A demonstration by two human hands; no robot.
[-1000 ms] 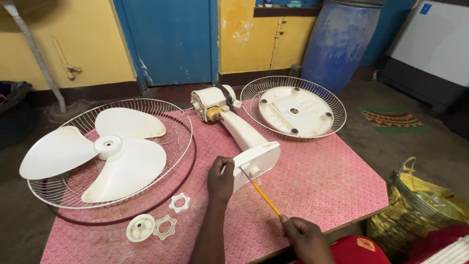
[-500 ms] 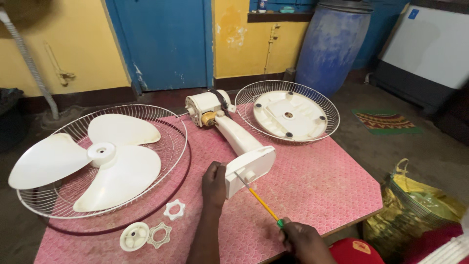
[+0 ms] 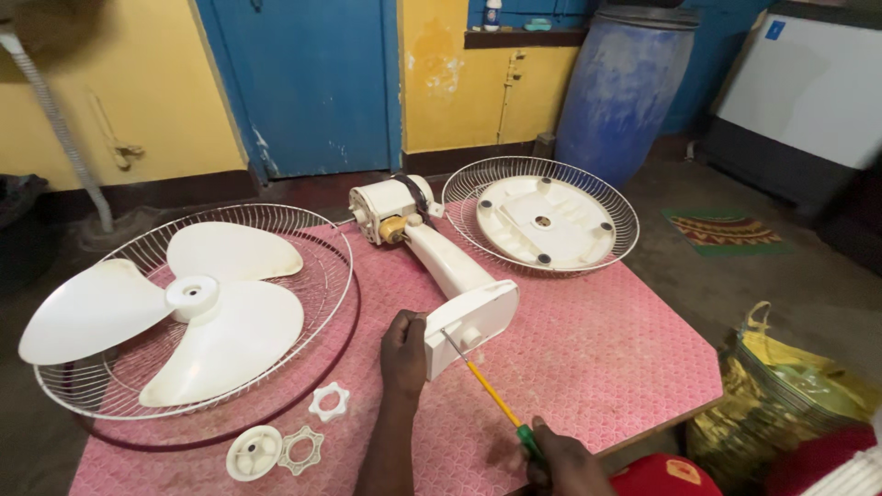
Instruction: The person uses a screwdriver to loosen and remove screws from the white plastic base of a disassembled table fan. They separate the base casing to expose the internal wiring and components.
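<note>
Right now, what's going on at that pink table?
A person is working on a dismantled white fan. Their left hand steadies the base end of the fan body, while the right hand holds a yellow screwdriver with its tip at that base. The fan blade lies in one wire guard on the left; a second guard sits behind. Small plastic nuts rest near the table's front edge.

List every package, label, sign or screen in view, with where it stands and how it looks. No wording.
Bag: on the floor right of the pink table, yellow and green, crinkled, with a loop handle.
Sticker: top left corner of the white appliance at far right, a small blue square.
Bottle: on the dark ledge above the yellow wall, small and pale, too far to tell more.
No signs or screens show.
</note>
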